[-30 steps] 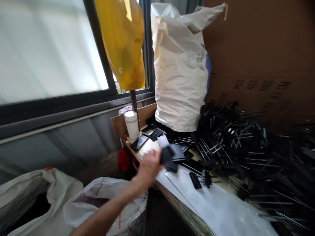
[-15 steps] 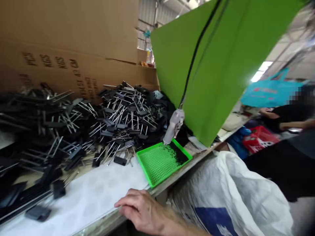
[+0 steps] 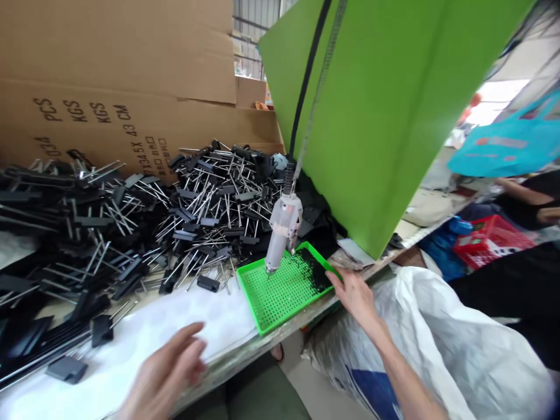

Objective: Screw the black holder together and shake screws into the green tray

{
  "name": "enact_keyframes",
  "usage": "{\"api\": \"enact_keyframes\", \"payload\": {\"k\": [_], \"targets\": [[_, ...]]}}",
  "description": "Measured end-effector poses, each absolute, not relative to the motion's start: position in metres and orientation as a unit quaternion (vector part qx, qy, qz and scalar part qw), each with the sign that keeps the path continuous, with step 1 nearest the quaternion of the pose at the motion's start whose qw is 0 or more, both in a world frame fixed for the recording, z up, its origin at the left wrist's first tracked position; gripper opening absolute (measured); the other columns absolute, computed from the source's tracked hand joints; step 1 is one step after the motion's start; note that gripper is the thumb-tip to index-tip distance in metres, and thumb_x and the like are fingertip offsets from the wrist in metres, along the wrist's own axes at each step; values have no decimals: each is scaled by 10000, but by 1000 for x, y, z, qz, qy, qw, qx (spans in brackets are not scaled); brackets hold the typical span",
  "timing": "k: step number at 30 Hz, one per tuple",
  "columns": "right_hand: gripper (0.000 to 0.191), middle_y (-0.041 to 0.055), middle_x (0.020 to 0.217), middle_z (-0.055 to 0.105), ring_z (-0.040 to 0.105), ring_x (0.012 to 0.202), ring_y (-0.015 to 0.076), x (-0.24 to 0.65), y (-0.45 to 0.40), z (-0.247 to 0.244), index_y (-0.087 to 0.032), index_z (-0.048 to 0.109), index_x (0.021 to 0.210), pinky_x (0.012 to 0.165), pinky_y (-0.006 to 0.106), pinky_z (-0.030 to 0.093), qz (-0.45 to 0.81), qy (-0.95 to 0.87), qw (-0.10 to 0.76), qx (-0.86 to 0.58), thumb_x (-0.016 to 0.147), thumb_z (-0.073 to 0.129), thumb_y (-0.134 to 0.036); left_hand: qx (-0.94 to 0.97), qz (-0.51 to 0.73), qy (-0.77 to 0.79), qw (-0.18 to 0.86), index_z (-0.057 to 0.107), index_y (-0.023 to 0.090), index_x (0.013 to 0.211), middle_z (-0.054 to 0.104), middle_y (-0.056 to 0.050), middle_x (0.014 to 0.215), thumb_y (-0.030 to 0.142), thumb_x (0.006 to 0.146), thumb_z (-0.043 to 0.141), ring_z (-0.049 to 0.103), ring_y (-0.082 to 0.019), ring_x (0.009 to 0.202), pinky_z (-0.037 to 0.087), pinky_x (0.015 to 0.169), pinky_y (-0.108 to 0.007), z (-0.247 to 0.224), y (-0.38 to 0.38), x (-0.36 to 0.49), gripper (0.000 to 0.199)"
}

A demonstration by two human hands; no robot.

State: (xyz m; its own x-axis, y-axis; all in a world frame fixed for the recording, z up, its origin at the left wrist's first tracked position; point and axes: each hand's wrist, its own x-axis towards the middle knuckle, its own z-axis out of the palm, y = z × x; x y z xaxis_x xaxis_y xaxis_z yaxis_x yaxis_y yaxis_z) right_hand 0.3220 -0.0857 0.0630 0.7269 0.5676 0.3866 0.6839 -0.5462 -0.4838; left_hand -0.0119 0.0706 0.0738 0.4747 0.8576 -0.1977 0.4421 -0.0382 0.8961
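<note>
Carton (image 3: 184,52): black print is carried on the brown wall behind the heap; "PCS", "KGS" twice, "43" and "CM" can be read, with "034" set lower and fainter; the small characters beside the boxes are too tiny to be made out.
Hands: by the left hand (image 3: 172,361), blurred, loosely spread and slightly curled fingers are shown over the white sheet (image 3: 196,315); by the right hand (image 3: 356,294), fingers are laid at the right end of the green tray, and whether the rim is pinched cannot be told.
Green tray (image 3: 250,303): it is set at the front edge of the tabletop (image 3: 297,318); small black pieces (image 3: 315,271) are gathered at its right end.
Power tool (image 3: 282,230): it is hung from a black cable (image 3: 301,93), tip pointed down over the tray's mesh; any lettering is too small to be read.
Heap (image 3: 223,198): black parts with metal rods are piled along the carton.
Turquoise bag (image 3: 503,146): reddish marks are borne, too blurred to be read.
</note>
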Motion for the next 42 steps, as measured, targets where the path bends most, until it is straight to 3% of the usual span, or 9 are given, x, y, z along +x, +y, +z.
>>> {"api": "enact_keyframes", "payload": {"k": [2, 7, 10, 15, 19, 23, 26, 31, 42], "targets": [[291, 83, 780, 755, 716, 799, 266, 333, -85, 63, -212, 781, 947, 733, 369, 534, -47, -356, 286, -888, 885, 534, -351, 676, 190, 426, 570, 576, 151, 1192, 688, -35, 768, 689, 797, 527, 644, -182, 560, 541, 589, -310, 70, 60, 12, 670], [376, 94, 913, 791, 731, 896, 314, 339, -106, 84, -223, 795, 923, 751, 393, 524, 25, -362, 259, -895, 873, 452, -368, 677, 166, 386, 604, 538, 144, 1112, 608, 6, 761, 567, 781, 611, 630, -173, 514, 495, 510, -287, 72, 57, 71, 542], [389, 51, 834, 786, 731, 803, 279, 329, -137, 96, -228, 789, 889, 712, 356, 530, 71, -379, 256, -886, 858, 454, -424, 663, 144, 382, 627, 538, 147, 1149, 604, 7, 810, 547, 843, 566, 612, -137, 466, 501, 533, -278, 80, 44, 55, 505], [413, 22, 843, 763, 694, 711, 196, 264, -169, 98, -229, 728, 1046, 587, 236, 530, 164, -343, 385, -841, 870, 547, -556, 640, 130, 427, 625, 480, 151, 1360, 655, -5, 725, 646, 844, 532, 604, -177, 491, 530, 456, -292, 64, 13, -42, 717], [335, 29, 835, 754, 704, 706, 175, 218, -159, 100, -230, 705, 1031, 626, 204, 558, 242, -417, 419, -769, 892, 569, -502, 631, 257, 539, 495, 659, 233, 1201, 727, -46, 1161, 573, 701, 735, 696, -272, 1023, 610, 766, -266, 50, 4, -103, 610], [339, 43, 816, 754, 708, 679, 181, 215, -144, 100, -212, 723, 993, 612, 206, 572, 166, -396, 438, -790, 850, 614, -499, 652, 270, 472, 529, 608, 176, 1298, 753, -70, 1072, 565, 827, 591, 716, -231, 865, 615, 754, -314, 51, 4, -93, 612], [336, 55, 863, 757, 712, 694, 185, 214, -139, 96, -213, 715, 1007, 634, 223, 585, 161, -407, 450, -779, 859, 600, -492, 663, 320, 502, 455, 634, 134, 1258, 765, -74, 975, 544, 812, 599, 710, -216, 844, 600, 749, -296, 51, 9, -82, 607], [328, 46, 819, 751, 707, 669, 186, 208, -140, 91, -219, 707, 946, 614, 223, 586, 137, -380, 458, -792, 817, 631, -510, 673, 321, 465, 478, 602, 164, 1305, 754, -62, 984, 501, 865, 552, 694, -170, 787, 582, 714, -263, 49, 11, -84, 556], [367, 12, 710, 694, 606, 547, 160, 205, -135, 73, -203, 712, 935, 510, 238, 522, 244, -327, 461, -788, 790, 635, -532, 665, 284, 493, 483, 611, 133, 1270, 624, 9, 677, 504, 866, 540, 574, -142, 570, 496, 498, -229, 62, 8, -80, 553]]}}
